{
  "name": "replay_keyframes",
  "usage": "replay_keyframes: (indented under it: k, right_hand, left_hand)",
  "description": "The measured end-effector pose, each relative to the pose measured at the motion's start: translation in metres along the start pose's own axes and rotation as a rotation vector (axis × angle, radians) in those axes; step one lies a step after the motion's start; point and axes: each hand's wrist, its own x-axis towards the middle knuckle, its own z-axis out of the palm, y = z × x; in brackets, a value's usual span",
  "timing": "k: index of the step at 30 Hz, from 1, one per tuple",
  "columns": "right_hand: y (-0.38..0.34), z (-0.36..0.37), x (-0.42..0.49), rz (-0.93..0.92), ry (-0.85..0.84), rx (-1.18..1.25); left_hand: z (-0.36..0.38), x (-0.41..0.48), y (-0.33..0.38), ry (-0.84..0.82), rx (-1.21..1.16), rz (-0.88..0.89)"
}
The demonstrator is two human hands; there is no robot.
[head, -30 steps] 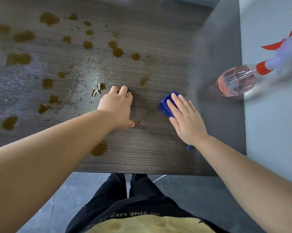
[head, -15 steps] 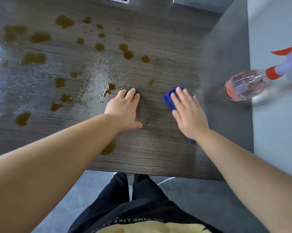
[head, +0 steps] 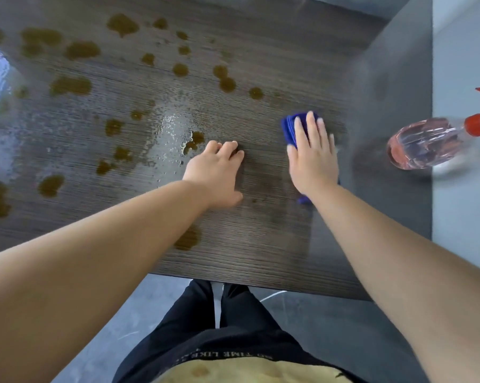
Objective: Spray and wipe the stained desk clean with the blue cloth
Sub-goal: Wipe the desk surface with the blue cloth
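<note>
Change: the right hand has pushed the folded blue cloth away from the body. Its fingers now point straight ahead, not slanted left as they were a second ago.
Meaning: wiping is under way on the right part. A small brown mark once beside the cloth no longer shows, but most brown stains remain.
Right hand: flat, fingers straight, pressing the cloth onto the dark wood-grain desk.
Left hand: the left hand rests palm-down on the desk with fingers bent, holding nothing.
Edges: the front edge is near the person, with one stain close to it. A plain grey strip borders the desk on the right.
Room: the clear spray bottle with pink liquid and red collar lies on its side to the right, apart from the cloth. Leftward, the bracing hand sits between the cloth and the wet, stained area.
</note>
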Motion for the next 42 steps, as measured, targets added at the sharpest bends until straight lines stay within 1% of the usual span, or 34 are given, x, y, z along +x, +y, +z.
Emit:
replay_keyframes:
  k: [1,2,3,5,7,8,9,10,11,12,14,15,16,17,19,20,21,22,24,25,26,27,28,30,32,33,34,35,36,38,39,40,41,42]
  right_hand:
    - [-0.019,-0.002,0.010,0.084,0.013,0.011]
    - [-0.037,-0.002,0.013,0.100,0.014,0.027]
    - [-0.051,0.000,0.008,0.044,0.013,0.031]
    - [-0.060,0.007,-0.024,-0.200,0.002,-0.013]
    - [-0.039,0.011,-0.062,-0.438,-0.025,-0.052]
    - [-0.021,0.011,-0.071,-0.509,-0.045,-0.060]
    - [-0.005,0.013,-0.071,-0.538,-0.032,-0.063]
    - [0.007,0.013,-0.067,-0.490,-0.023,-0.053]
    - [0.007,0.011,-0.061,-0.396,-0.005,-0.025]
    - [0.000,0.010,-0.053,-0.256,0.017,-0.003]
    - [-0.035,0.015,-0.046,-0.008,0.056,0.045]
    - [-0.052,0.016,-0.049,0.021,0.050,0.063]
    - [-0.063,0.018,-0.058,-0.053,0.045,0.065]
    - [-0.064,0.019,-0.070,-0.193,0.032,0.050]
    - [-0.036,0.023,-0.094,-0.511,0.003,-0.018]
    - [-0.015,0.022,-0.100,-0.616,-0.015,-0.046]
    - [0.003,0.022,-0.103,-0.653,-0.017,-0.062]
    - [0.015,0.022,-0.103,-0.605,-0.015,-0.050]
    - [0.008,0.021,-0.099,-0.327,0.028,0.017]
    - [-0.011,0.023,-0.100,-0.164,0.076,0.042]
    - [-0.035,0.026,-0.102,-0.046,0.110,0.058]
    - [-0.061,0.028,-0.107,0.003,0.116,0.065]
    - [-0.082,0.031,-0.115,-0.037,0.091,0.060]
    - [-0.095,0.034,-0.133,-0.245,0.020,0.032]
    - [-0.071,0.033,-0.142,-0.460,-0.021,-0.005]
    - [-0.054,0.032,-0.143,-0.524,-0.047,-0.037]
    - [-0.040,0.030,-0.142,-0.536,-0.053,-0.058]
    - [-0.031,0.030,-0.140,-0.483,-0.044,-0.051]
    - [-0.032,0.029,-0.138,-0.376,-0.017,-0.032]
    - [-0.063,0.032,-0.132,-0.093,0.066,0.028]
    - [-0.088,0.034,-0.130,0.013,0.086,0.046]
    - [-0.113,0.035,-0.130,0.048,0.086,0.051]
    - [-0.132,0.036,-0.132,0.012,0.074,0.047]
    - [-0.144,0.037,-0.135,-0.077,0.054,0.040]
  left_hand:
    - [-0.003,0.002,-0.003,0.010,-0.057,0.000]
    - [-0.004,0.002,-0.007,0.021,-0.116,-0.008]
    - [-0.006,0.001,-0.011,0.039,-0.163,-0.013]
    - [-0.006,-0.005,-0.017,0.085,-0.219,-0.018]
    - [-0.001,-0.019,-0.022,0.147,-0.247,-0.044]
    - [0.002,-0.026,-0.024,0.176,-0.260,-0.067]
    - [0.004,-0.035,-0.026,0.199,-0.268,-0.094]
    - [0.007,-0.041,-0.028,0.215,-0.268,-0.122]
    - [0.010,-0.052,-0.030,0.234,-0.265,-0.165]
    - [0.013,-0.058,-0.032,0.242,-0.267,-0.209]
    - [0.021,-0.075,-0.034,0.233,-0.290,-0.307]
    - [0.026,-0.081,-0.036,0.227,-0.301,-0.339]
    - [0.031,-0.089,-0.036,0.211,-0.302,-0.363]
    - [0.035,-0.096,-0.037,0.185,-0.293,-0.371]
    - [0.044,-0.110,-0.038,0.139,-0.257,-0.361]
    - [0.047,-0.115,-0.038,0.126,-0.237,-0.345]
    - [0.050,-0.121,-0.039,0.116,-0.219,-0.327]
    - [0.053,-0.126,-0.039,0.106,-0.204,-0.308]
    - [0.059,-0.133,-0.042,0.104,-0.185,-0.286]
    - [0.061,-0.137,-0.044,0.105,-0.179,-0.279]
    - [0.063,-0.139,-0.045,0.105,-0.177,-0.276]
    - [0.064,-0.141,-0.047,0.107,-0.173,-0.274]
    - [0.065,-0.143,-0.049,0.104,-0.165,-0.274]
    - [0.067,-0.148,-0.053,0.084,-0.150,-0.278]
    - [0.071,-0.151,-0.057,0.072,-0.135,-0.275]
    - [0.073,-0.153,-0.058,0.072,-0.124,-0.266]
    - [0.074,-0.154,-0.059,0.079,-0.116,-0.254]
    - [0.075,-0.154,-0.060,0.088,-0.117,-0.247]
    - [0.075,-0.154,-0.061,0.101,-0.127,-0.244]
    - [0.076,-0.155,-0.063,0.124,-0.147,-0.242]
    - [0.077,-0.154,-0.063,0.134,-0.151,-0.241]
    - [0.078,-0.154,-0.064,0.143,-0.152,-0.240]
    - [0.080,-0.155,-0.064,0.151,-0.152,-0.239]
    - [0.082,-0.155,-0.064,0.159,-0.154,-0.239]
